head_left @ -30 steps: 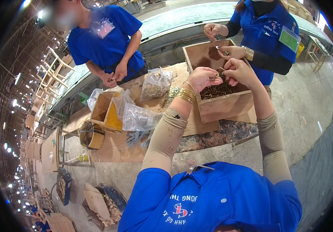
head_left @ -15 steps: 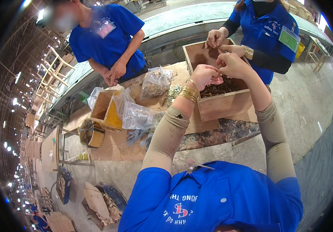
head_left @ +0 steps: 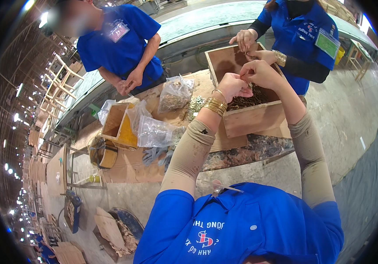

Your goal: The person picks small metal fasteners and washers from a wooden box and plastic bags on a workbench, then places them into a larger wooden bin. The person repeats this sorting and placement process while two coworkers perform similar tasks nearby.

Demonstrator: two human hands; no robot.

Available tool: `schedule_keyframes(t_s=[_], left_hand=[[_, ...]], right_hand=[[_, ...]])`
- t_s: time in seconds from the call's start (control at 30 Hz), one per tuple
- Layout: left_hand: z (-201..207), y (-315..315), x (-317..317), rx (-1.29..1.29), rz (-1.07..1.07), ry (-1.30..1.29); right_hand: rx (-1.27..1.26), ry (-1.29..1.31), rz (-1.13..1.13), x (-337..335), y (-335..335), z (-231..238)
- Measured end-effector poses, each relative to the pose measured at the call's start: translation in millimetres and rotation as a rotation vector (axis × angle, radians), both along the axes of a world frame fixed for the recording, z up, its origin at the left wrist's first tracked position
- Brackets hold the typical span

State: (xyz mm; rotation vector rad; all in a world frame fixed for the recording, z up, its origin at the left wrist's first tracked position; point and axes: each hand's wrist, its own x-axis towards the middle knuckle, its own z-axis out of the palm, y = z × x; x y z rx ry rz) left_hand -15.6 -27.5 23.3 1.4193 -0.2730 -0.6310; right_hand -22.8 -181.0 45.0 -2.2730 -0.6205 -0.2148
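My left hand and my right hand meet above a wooden box, fingertips pinched close together. Whatever sits between my fingers is too small to make out. Inside the box lies a heap of brass-coloured metal fasteners, like bolts or screws, partly hidden under my hands. Gold bangles circle my left wrist. Across the box, a co-worker's hands are held over its far end, also with fingers pinched.
Left of the box are small metal pieces, a plastic bag of hardware, another clear bag, grey gloves and a small wooden bin. A second person stands at the far left, hands together.
My hands stay together over the box, with the right fingers shifted slightly left. The co-worker's hand at the far end has moved a little. The whole view has shifted slightly.
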Motion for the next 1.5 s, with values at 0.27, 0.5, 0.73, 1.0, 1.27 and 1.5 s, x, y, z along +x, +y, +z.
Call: schedule_keyframes(t_s=[0.27,0.5,0.73,1.0,1.27,1.5], left_hand=[[-1,0,5,-0.025,0.027,0.058],[-7,-3,10,-0.06,0.068,0.087],[3,46,-18,-0.218,0.122,0.024],[-118,210,-121,-0.285,0.618,0.262],[-193,259,-229,-0.41,0.773,0.479],[-225,291,-282,-0.489,0.893,0.585]], right_hand=[[-0.01,-0.045,-0.075,-6,-12,2],[0.204,-0.281,-0.126,2,-21,0],[0.486,0.123,-0.125,-34,18,28],[0.406,0.468,0.412,-62,188,-2],[0.176,0.307,-0.179,107,263,-174],[-0.432,0.358,-0.236,86,274,-219]])
